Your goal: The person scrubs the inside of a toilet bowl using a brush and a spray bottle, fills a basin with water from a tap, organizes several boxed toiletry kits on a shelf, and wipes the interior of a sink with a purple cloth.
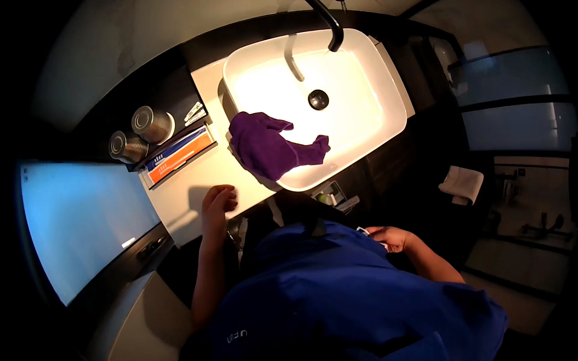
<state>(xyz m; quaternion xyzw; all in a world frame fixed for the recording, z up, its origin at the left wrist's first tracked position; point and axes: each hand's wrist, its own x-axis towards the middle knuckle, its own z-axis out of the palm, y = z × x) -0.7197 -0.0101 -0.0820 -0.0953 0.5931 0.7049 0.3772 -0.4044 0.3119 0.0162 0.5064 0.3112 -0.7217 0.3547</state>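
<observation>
My left hand (220,199) hovers over the front edge of the pale countertop (183,203), its fingers loosely bent and no object visible in them. At the right side of my blue garment, my right hand (392,238) grips a small white item (362,231); most of it is hidden by the fingers and the fabric. A purple cloth (266,146) lies crumpled over the left front rim of the white washbasin (397,110), partly hanging inside. The cloth is out of both hands.
A black faucet (333,29) reaches over the basin and its dark drain stopper (318,99). To the left, a dark tray (180,97) holds two upturned glasses (151,122) and small packets (180,155). Toiletries (329,195) sit below the basin; a white towel (461,184) hangs at right.
</observation>
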